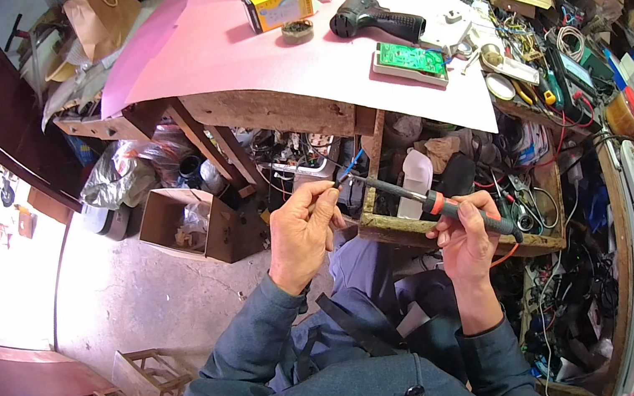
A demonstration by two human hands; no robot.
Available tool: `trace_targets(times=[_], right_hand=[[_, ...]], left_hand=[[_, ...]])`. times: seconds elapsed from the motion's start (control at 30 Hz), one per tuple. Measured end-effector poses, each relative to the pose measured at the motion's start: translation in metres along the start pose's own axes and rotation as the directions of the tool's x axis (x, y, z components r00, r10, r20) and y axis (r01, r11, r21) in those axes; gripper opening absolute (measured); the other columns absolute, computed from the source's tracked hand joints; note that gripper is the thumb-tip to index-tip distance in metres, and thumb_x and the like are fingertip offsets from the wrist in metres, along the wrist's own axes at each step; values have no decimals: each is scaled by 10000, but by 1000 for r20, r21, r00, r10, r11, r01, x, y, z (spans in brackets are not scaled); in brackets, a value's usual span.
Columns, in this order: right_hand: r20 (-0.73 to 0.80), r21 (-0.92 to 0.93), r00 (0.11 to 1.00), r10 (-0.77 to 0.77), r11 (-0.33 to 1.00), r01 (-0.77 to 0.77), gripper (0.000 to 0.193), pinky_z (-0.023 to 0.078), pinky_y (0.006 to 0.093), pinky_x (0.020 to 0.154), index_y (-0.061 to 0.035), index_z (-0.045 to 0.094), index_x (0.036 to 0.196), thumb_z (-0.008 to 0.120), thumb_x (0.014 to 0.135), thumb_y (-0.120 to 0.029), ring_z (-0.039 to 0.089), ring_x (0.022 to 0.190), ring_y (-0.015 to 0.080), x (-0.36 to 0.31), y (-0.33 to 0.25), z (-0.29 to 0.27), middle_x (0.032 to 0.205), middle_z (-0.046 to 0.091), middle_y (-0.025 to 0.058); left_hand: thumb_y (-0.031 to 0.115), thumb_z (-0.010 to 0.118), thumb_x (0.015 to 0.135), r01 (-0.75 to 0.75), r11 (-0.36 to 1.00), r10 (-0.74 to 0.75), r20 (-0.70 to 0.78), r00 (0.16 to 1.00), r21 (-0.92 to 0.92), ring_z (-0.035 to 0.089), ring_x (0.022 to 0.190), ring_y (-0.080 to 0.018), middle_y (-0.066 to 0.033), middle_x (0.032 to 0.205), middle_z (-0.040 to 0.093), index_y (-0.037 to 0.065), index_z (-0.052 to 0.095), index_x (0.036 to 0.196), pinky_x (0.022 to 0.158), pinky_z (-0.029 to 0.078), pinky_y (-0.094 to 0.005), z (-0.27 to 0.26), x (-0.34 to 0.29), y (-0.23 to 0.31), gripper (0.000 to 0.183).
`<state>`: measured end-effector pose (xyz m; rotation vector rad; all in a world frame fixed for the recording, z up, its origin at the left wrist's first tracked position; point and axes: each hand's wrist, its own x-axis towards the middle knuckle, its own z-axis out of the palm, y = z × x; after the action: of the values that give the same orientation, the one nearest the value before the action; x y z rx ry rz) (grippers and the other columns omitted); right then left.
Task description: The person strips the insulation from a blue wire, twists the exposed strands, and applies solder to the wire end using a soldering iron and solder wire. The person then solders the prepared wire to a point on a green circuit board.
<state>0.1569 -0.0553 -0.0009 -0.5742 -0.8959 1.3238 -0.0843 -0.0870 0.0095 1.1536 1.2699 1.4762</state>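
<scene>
A soldering iron point(438, 202) with a red and dark grey handle is gripped in my right hand point(466, 238), its long metal shaft slanting up and left. The iron's tip is close to the fingertips of my left hand point(306, 230). Those fingers are pinched together on a small, thin wire-like piece point(350, 165), dark near the fingers and blue farther out. Whether the tip touches it is too small to tell. Both hands are held above my lap, in front of an open wooden drawer point(415, 225) full of parts.
On the pink-covered table point(224, 53) lie a black power tool point(377, 18), a green circuit board point(411, 58) in a pale case, a round tin point(297, 32) and a yellow box point(279, 6). Tools and cables crowd the right. A cardboard box point(184, 225) stands on the floor.
</scene>
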Motion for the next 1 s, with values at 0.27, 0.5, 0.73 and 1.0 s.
trace_targets(times=[0.27,0.5,0.73,1.0], right_hand=[[9,3,1000,1,1000,-1,173,632,355,578,-14,563,1006,654,1031,-158,642,546,170,0,0,-2,782,695,154],[-3,-3,1000,2,1000,-2,174,630,353,562,-14,561,1002,656,1030,-158,648,555,173,0,1,-3,807,697,160],[10,5,1000,8,1000,-8,174,632,359,562,-14,561,1009,658,1029,-157,648,555,174,0,0,-3,805,696,161],[11,14,1000,-1,1000,1,166,635,371,562,-9,568,1024,663,1022,-145,656,566,181,-1,2,-5,819,700,163]], left_hand=[[237,616,1096,11,1000,-11,6,1000,1,524,498,-51,-65,766,686,-23,663,1191,446,388,-203,0,1,1,280],[232,621,1094,-3,1000,3,-8,1000,8,523,506,-47,-62,769,687,-25,668,1195,450,394,-203,0,0,2,280],[202,631,1087,-20,999,21,-15,1000,35,534,528,-49,-63,784,693,-27,671,1198,463,411,-205,-1,-1,-1,258],[162,662,1065,-42,998,44,-36,998,54,567,591,-51,-52,805,703,-23,683,1196,502,444,-205,-4,-1,-2,227]])
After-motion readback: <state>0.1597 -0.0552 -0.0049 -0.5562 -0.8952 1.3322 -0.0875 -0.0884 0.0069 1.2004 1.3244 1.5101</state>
